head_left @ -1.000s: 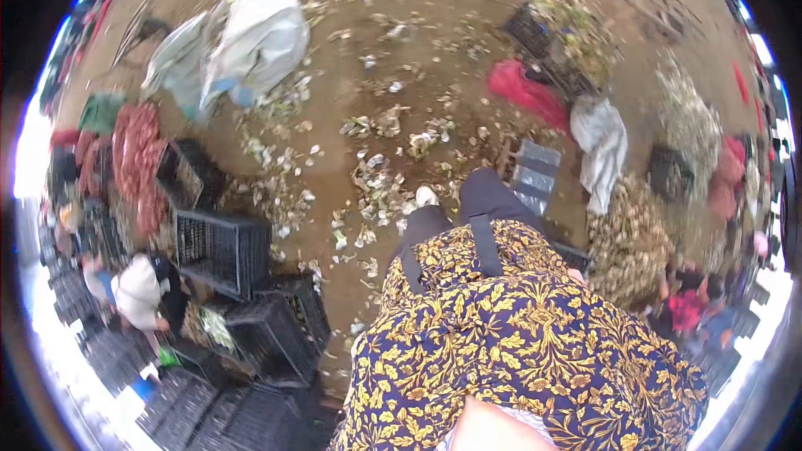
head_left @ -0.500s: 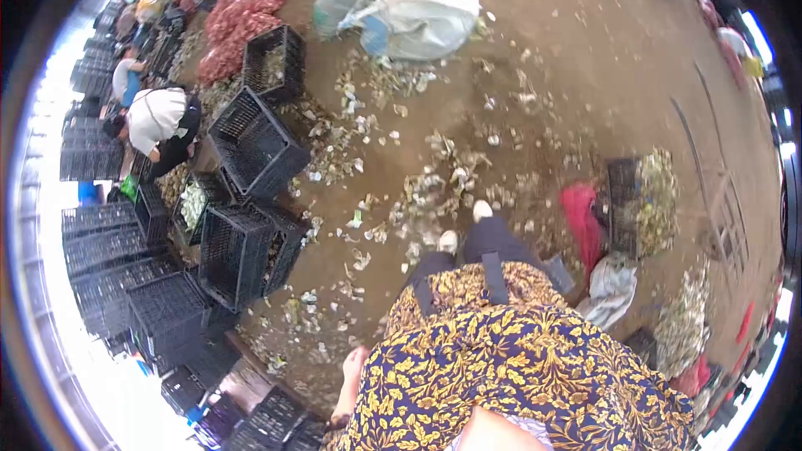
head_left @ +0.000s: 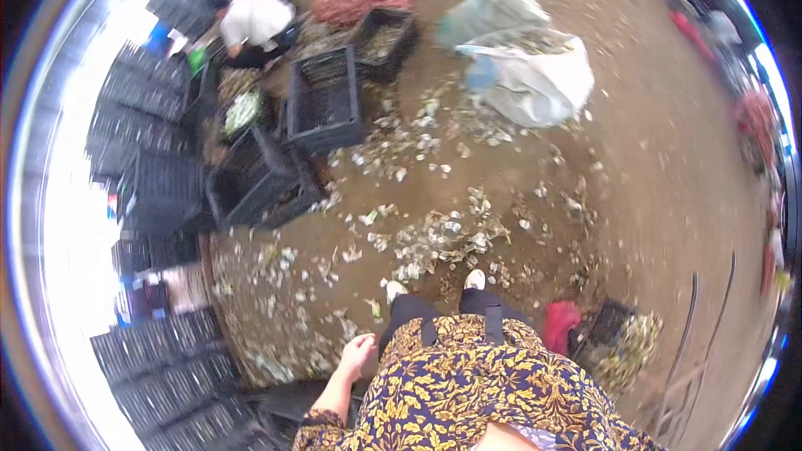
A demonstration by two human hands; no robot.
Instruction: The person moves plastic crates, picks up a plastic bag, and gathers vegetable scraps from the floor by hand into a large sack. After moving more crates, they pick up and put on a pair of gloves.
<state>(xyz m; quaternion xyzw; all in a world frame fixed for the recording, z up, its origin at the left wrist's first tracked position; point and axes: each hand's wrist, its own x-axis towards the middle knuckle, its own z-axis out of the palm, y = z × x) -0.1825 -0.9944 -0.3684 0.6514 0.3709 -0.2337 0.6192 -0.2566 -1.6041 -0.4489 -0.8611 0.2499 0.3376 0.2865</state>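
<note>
Pale scraps (head_left: 447, 235) on floor (head_left: 660, 167), ahead of left hand (head_left: 357, 356), seemingly not touching.

Just beside your left hand (head_left: 357, 355), your patterned smock (head_left: 510, 367) is printed cloth, matt and creased, and your dark trousers (head_left: 408, 310) look like plain matt cloth. Ahead of the hand, the pale scraps (head_left: 451, 232) look thin and papery against the rough, matt brown floor (head_left: 652, 167). Farther out, the slatted crate (head_left: 326, 100) looks like hard black plastic. Well beyond the hand to its right, the white sack (head_left: 547, 88) looks like crumpled woven plastic with a faint sheen.
</note>
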